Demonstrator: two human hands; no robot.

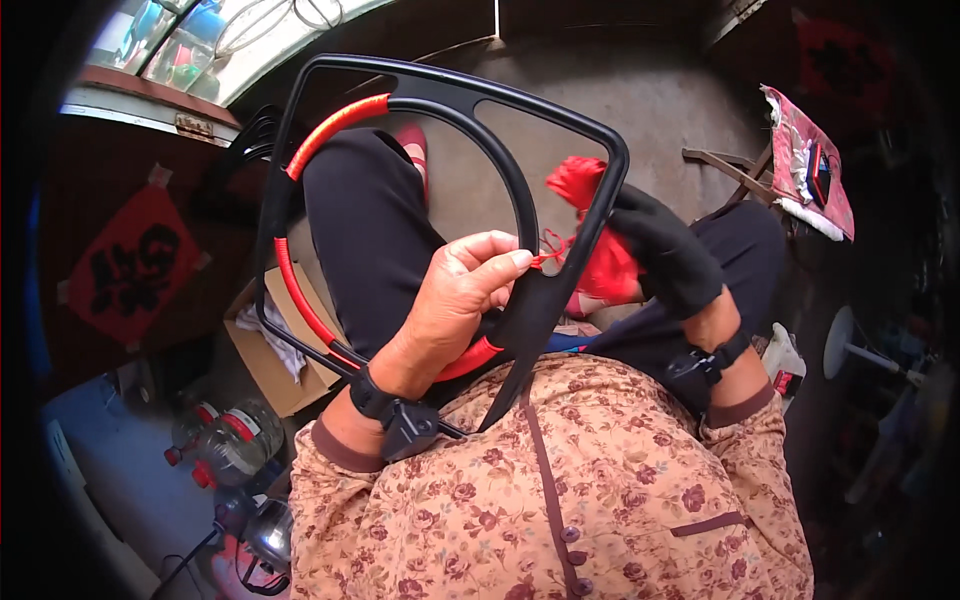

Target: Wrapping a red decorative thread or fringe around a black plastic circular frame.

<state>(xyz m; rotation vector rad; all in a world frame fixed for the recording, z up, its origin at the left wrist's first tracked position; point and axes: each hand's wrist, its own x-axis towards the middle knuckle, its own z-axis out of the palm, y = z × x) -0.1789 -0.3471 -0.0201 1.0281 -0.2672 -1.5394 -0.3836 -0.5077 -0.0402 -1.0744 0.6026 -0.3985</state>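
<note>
A black frame [545, 312] with a rounded-square outer rim and a round inner ring leans over my lap. Glossy red cord wrapping [335, 130] covers several stretches of the ring. My left hand [450, 295] is bare and reaches through the ring. Its thumb and forefinger pinch a thin red cord [552, 246] against the ring's right side. On the frame's outer right side, my right hand [668, 258] wears a black glove and is closed round a bundle of red cord [612, 268]. Part of that bundle is hidden behind the frame and the glove.
A stool with a pink cover [818, 200] stands at the right, with a dark phone-like object on it. An open cardboard box [265, 355] lies at the left, near clear plastic bottles [240, 435]. A white round-headed stand [840, 345] is at the far right.
</note>
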